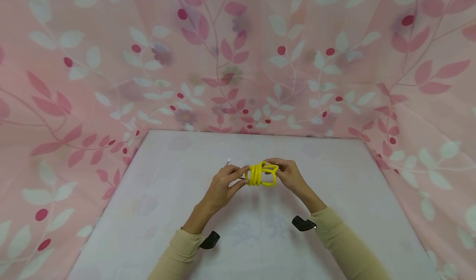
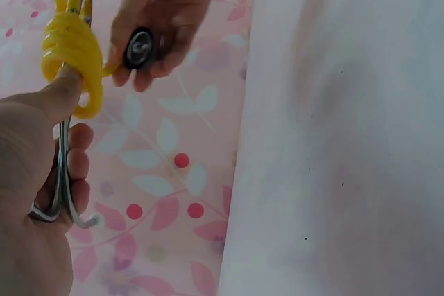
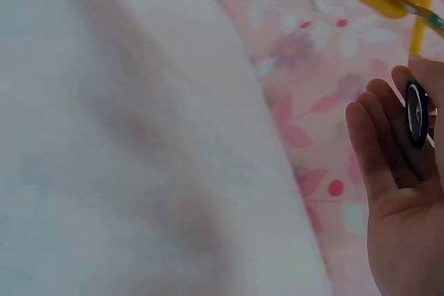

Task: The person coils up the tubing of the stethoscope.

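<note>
A stethoscope with yellow tubing [image 1: 255, 175] is held above the table between both hands. Several loops of its tubing [image 2: 69, 46] are wound around the metal ear tubes [image 2: 64, 150], which end in curved tips. My left hand [image 1: 224, 187] grips the ear tubes, its thumb lying against the coil. With my right hand [image 1: 291, 175] I pinch the free end of the tubing beside the round chestpiece [image 2: 140, 48], a black-rimmed disc. In the right wrist view this chestpiece [image 3: 416, 112] lies by the thumb. A white ear tip [image 1: 229, 160] sticks out beyond my left hand.
A white-covered table [image 1: 260, 238] lies below the hands. Pink floral cloth [image 1: 238, 65] hangs behind and at both sides of it. Black wrist-worn devices [image 1: 210, 240] sit at both sleeve cuffs.
</note>
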`<state>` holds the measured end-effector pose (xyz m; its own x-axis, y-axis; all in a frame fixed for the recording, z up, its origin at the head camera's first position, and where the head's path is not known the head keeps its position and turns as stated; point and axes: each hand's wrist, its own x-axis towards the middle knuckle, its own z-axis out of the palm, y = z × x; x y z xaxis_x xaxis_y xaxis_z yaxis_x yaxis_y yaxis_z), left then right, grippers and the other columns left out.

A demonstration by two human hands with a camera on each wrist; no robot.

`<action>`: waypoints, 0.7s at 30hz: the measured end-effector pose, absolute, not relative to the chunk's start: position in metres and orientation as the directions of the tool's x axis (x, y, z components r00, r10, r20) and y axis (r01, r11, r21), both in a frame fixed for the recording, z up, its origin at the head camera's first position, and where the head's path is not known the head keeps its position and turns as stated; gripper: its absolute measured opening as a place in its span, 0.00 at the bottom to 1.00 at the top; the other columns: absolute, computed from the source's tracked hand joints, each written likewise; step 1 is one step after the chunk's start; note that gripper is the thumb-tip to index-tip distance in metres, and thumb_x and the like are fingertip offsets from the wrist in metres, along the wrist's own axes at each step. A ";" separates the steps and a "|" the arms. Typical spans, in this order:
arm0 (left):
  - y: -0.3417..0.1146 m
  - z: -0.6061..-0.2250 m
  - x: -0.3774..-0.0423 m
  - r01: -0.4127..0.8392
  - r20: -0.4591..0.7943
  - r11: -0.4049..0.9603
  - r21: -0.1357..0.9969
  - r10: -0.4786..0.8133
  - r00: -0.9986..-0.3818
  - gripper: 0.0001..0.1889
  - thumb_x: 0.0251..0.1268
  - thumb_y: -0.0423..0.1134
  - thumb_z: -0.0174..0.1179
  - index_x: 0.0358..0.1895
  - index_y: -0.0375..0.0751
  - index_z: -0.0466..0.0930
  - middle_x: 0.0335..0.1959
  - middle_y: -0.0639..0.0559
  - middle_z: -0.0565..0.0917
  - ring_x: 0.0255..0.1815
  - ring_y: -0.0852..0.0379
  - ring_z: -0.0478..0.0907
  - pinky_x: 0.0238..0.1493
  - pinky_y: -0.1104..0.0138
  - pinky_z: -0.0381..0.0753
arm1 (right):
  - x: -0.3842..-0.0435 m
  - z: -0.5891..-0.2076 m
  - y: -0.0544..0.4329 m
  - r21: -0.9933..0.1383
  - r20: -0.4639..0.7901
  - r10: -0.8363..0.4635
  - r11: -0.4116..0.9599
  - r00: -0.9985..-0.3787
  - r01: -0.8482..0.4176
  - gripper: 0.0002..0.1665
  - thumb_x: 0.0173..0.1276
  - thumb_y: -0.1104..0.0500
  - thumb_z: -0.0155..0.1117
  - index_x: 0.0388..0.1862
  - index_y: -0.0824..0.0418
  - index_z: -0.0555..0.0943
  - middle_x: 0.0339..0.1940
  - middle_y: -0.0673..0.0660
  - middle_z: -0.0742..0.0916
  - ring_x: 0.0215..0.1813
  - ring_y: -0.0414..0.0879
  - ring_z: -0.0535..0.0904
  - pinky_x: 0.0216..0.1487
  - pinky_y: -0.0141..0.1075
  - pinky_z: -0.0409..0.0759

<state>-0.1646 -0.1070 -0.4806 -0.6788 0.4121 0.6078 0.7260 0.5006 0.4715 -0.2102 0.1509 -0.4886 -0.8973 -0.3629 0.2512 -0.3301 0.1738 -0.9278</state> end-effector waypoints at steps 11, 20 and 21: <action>-0.103 -0.488 -0.163 0.624 0.595 0.571 0.534 0.271 -0.757 0.26 0.59 0.41 0.68 0.63 0.48 0.79 0.39 0.50 0.82 0.40 0.59 0.75 0.40 0.68 0.80 | -0.174 -0.517 0.114 -0.982 0.140 -0.356 0.070 -0.924 -0.175 0.22 0.76 0.58 0.54 0.59 0.74 0.77 0.48 0.74 0.85 0.48 0.68 0.83 0.46 0.41 0.86; -0.100 -0.498 -0.168 0.598 0.641 0.671 0.437 0.234 -0.731 0.23 0.58 0.40 0.69 0.59 0.45 0.82 0.37 0.50 0.82 0.35 0.56 0.75 0.37 0.64 0.75 | -0.155 -0.519 0.098 -0.987 0.134 -0.225 0.062 -0.965 -0.151 0.20 0.77 0.54 0.53 0.47 0.71 0.80 0.39 0.72 0.87 0.37 0.57 0.88 0.41 0.41 0.87; -0.100 -0.498 -0.169 0.596 0.647 0.676 0.432 0.228 -0.728 0.22 0.58 0.39 0.70 0.58 0.45 0.83 0.37 0.50 0.82 0.34 0.55 0.75 0.37 0.63 0.75 | -0.154 -0.519 0.098 -0.986 0.138 -0.224 0.060 -0.965 -0.154 0.20 0.77 0.54 0.53 0.47 0.71 0.79 0.39 0.71 0.87 0.38 0.57 0.88 0.41 0.41 0.87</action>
<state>-0.1689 -0.0998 -0.4983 -0.7275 0.2277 0.6472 0.5963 0.6763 0.4324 -0.1545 0.0976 -0.5193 -0.9648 -0.2241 0.1376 -0.1545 0.0597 -0.9862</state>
